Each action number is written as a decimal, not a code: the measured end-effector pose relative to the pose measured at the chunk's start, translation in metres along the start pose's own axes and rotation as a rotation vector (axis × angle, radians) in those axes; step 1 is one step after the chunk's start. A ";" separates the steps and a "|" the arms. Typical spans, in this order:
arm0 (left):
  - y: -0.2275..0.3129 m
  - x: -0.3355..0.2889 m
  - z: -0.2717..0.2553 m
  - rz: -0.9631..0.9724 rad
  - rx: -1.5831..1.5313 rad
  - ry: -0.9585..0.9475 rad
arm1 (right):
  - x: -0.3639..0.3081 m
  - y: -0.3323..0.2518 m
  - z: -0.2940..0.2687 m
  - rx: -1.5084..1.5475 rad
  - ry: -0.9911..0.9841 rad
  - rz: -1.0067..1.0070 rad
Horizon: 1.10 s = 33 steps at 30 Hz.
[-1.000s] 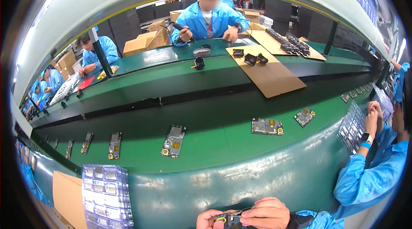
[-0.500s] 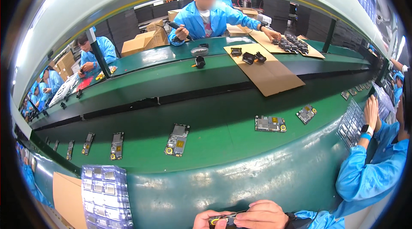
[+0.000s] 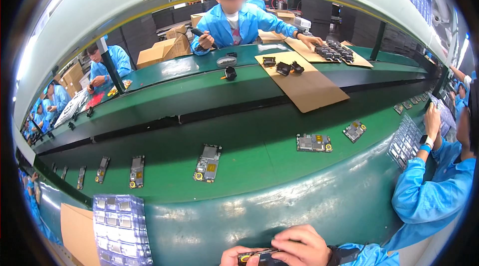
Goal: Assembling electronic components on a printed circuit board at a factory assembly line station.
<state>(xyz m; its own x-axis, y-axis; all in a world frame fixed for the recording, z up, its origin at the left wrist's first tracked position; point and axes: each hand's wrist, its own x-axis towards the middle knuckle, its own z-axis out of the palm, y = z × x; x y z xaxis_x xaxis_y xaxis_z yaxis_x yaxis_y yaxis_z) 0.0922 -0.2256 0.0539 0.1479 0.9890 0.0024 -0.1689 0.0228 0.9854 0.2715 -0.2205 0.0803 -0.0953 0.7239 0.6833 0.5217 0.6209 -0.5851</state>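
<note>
At the lower edge, my left hand (image 3: pixel 234 256) grips one end of a circuit board (image 3: pixel 244 258) with a yellow ring on it, thumb on top. My right hand (image 3: pixel 305 247) is bent over the board's other end, its fingertips pressed on it. The fingers hide much of the board, and its lower part runs out of the picture. On the green conveyor belt ahead lie similar boards, the nearest being a circuit board (image 3: pixel 208 163) with silver shields and a yellow ring. A clear blister tray (image 3: pixel 121 228) holding square silver parts stands to my left.
Brown cardboard (image 3: pixel 77 231) lies beside the tray. Beyond the belt, a raised green ledge carries a cardboard sheet (image 3: pixel 317 91) with black parts. A co-worker (image 3: pixel 237 26) sits opposite. At my right, another co-worker's blue sleeve (image 3: pixel 426 191) is near a clear tray (image 3: pixel 405 141).
My right hand's fingers have risen and curled a little on the board, and both hands have shifted slightly left. The right-hand co-worker's hands have moved up. The belt's boards stay almost in place.
</note>
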 end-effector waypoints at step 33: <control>0.017 -0.004 -0.064 0.574 0.773 0.077 | 0.010 0.113 0.074 0.221 -0.131 0.542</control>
<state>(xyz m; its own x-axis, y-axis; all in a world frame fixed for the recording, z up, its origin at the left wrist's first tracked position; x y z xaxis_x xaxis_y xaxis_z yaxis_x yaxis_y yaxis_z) 0.0264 -0.2202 0.0597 0.1738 0.8270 0.5347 0.4962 -0.5425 0.6778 0.2665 -0.1207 -0.0114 0.0243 0.9772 0.2110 0.3378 0.1906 -0.9217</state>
